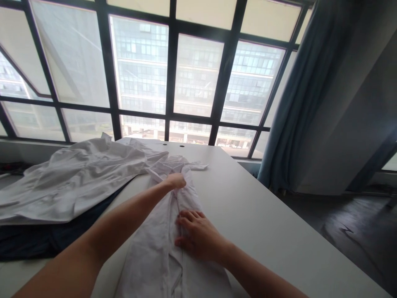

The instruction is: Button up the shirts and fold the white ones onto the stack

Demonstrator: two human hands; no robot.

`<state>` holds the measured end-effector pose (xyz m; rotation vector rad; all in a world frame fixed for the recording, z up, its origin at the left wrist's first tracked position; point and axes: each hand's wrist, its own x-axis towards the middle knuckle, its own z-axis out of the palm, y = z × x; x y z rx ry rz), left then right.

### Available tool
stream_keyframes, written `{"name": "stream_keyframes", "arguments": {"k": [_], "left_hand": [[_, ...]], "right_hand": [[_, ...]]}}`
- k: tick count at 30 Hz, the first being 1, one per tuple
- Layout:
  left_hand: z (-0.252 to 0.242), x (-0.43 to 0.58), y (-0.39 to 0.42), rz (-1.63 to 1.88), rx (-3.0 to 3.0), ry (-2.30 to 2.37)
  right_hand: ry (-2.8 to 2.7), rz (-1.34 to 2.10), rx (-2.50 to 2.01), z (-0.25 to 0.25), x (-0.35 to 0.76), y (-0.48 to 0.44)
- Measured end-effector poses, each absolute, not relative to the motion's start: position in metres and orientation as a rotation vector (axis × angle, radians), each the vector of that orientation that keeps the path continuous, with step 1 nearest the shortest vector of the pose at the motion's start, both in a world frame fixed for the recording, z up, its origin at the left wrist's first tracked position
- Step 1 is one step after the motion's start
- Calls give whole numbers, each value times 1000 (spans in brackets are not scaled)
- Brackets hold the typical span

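A white shirt (149,248) lies lengthwise on the white table (254,215), its collar end pointing away from me and its front edges running down the middle. My left hand (176,181) is closed near the collar, at the upper part of the shirt; its fingertips are hidden, though it appears to grip the fabric there. Lower down, my right hand (197,234) rests flat on the right side of the shirt, fingers spread and touching the cloth beside the centre edge.
Another white garment (80,174) is spread, wrinkled, on the left, over a dark navy cloth (40,240). Behind the table stand large black-framed windows (198,74). A blue curtain (294,107) hangs at the right, and the table's right edge drops to a grey floor (350,231).
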<state>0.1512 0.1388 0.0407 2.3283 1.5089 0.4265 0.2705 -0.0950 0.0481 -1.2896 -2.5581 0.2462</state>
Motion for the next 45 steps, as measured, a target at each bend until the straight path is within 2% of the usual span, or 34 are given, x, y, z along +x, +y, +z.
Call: {"name": "stream_keyframes", "arguments": {"k": [6,11,21,27,32,36,41,45], "left_hand": [[24,197,151,264,2629,1316],[4,201,179,152,2622,1279],[14,200,224,285,2648,1180],[58,117,219,487,2773,1268],[84,11,208,399,2774,1436],[81,-27,204,248,2726,1451],[63,-33,201,489,2712,1520],[65,-29,203,488,2692,1385]], "right_hand": [[-2569,387,-1355,42,274,-96],[-2568,533,-1396,38,274,-97],[-2560,583,-1411,36,274,-96],[-2576,571,-1445,41,271,-96],[-2478,417,-1496,43,257,-95],[-2511,360,-1366,40,248,-95],[-2529,425,-1358,38,249,-95],[-2531,475,-1369,39,250,-94]]}}
